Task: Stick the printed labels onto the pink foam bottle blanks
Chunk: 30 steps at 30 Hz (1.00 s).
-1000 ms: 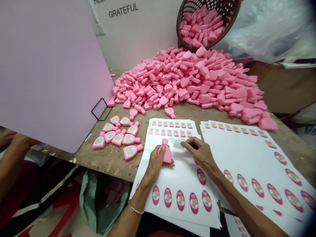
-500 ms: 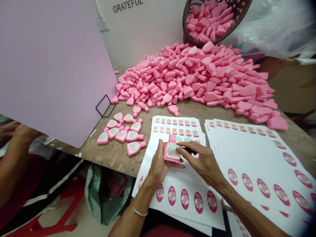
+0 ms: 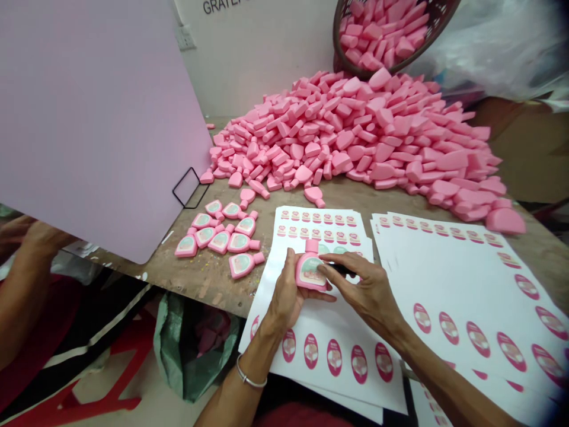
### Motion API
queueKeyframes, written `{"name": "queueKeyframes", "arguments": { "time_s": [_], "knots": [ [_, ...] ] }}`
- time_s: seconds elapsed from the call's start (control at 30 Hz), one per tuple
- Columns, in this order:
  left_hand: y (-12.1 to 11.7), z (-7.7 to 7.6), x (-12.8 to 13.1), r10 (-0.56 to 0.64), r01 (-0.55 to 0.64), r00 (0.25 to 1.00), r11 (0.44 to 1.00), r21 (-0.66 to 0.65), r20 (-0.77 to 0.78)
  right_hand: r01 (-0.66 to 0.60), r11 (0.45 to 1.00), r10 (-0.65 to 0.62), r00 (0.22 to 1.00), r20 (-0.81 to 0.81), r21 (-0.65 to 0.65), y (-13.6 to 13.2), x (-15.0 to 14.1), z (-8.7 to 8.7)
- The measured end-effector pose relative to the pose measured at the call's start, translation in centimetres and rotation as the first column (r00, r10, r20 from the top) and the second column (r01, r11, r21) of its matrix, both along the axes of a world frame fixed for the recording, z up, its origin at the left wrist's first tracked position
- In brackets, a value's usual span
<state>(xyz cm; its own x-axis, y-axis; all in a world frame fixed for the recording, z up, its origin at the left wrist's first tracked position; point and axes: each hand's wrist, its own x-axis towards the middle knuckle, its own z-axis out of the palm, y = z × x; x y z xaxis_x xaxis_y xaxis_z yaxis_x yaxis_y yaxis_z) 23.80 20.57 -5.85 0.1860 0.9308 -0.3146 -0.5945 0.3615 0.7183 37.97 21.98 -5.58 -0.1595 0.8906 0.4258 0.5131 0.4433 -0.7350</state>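
My left hand (image 3: 284, 296) is closed round a pink bottle-shaped foam piece (image 3: 310, 268) and holds it over a white sticker sheet (image 3: 311, 323). An oval sticker lies on the piece's front. My right hand (image 3: 365, 286) presses its fingertips on that sticker, and a thin dark tool shows between its fingers. Left of the sheet lie several stickered pieces (image 3: 222, 240) in a small cluster on the wooden table (image 3: 200, 284).
A big heap of plain pink pieces (image 3: 355, 136) fills the back of the table, spilling from a tipped brown basket (image 3: 382, 35). More sticker sheets (image 3: 466, 284) lie at right. A pink board (image 3: 89, 118) stands at left. Another person's arm (image 3: 26, 267) shows at far left.
One second ago my right hand was picking at a sticker on the sheet beside the plain piece. Now the sticker sits on the piece and my fingers press on it.
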Motion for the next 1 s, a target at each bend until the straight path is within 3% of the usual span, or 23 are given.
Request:
{"name": "queueKeyframes", "arguments": {
  "time_s": [0.3,0.43,0.53,0.63,0.7,0.77,0.87,0.93,1.0],
  "knots": [
    [-0.2,0.4,-0.4,-0.062,0.059,0.998,0.993,0.106,0.027,0.017,0.996,-0.027,0.993,0.112,0.091,0.0,0.1,-0.1],
    [-0.3,0.9,-0.5,-0.086,0.089,0.996,0.988,0.126,-0.033,-0.015,0.979,-0.038,0.965,0.258,0.202,-0.2,0.2,0.3],
    [-0.4,0.9,-0.7,-0.095,0.099,0.995,0.987,0.127,-0.041,-0.002,0.944,-0.16,0.872,0.463,0.331,-0.2,1.1,0.5],
    [-0.5,0.8,-0.9,-0.126,0.13,0.991,0.983,0.133,-0.034,0.135,0.902,-0.338,0.81,0.48,0.409,0.3,2.1,0.6],
    [-0.6,0.9,-0.8,-0.141,0.144,0.989,0.98,0.138,-0.032,0.166,0.94,-0.276,0.885,0.376,0.299,0.5,2.0,0.7],
    [-0.8,1.1,-0.5,-0.161,0.166,0.986,0.976,0.14,-0.045,0.086,0.994,-0.097,0.97,0.222,0.062,0.7,1.3,0.7],
    [-1.1,1.0,-0.3,-0.189,0.197,0.979,0.972,0.128,-0.076,-0.043,0.968,0.044,0.999,-0.003,-0.248,1.2,0.1,0.0],
    [-1.1,0.6,-0.8,-0.198,0.206,0.977,0.972,0.11,-0.076,-0.044,0.952,0.029,0.998,-0.056,-0.302,2.4,0.0,-0.9],
    [-0.8,0.0,-1.8,-0.164,0.176,0.979,0.979,0.099,-0.122,0.022,0.962,-0.024,1.0,-0.006,-0.271,4.7,0.6,-1.8]
  ]
}}
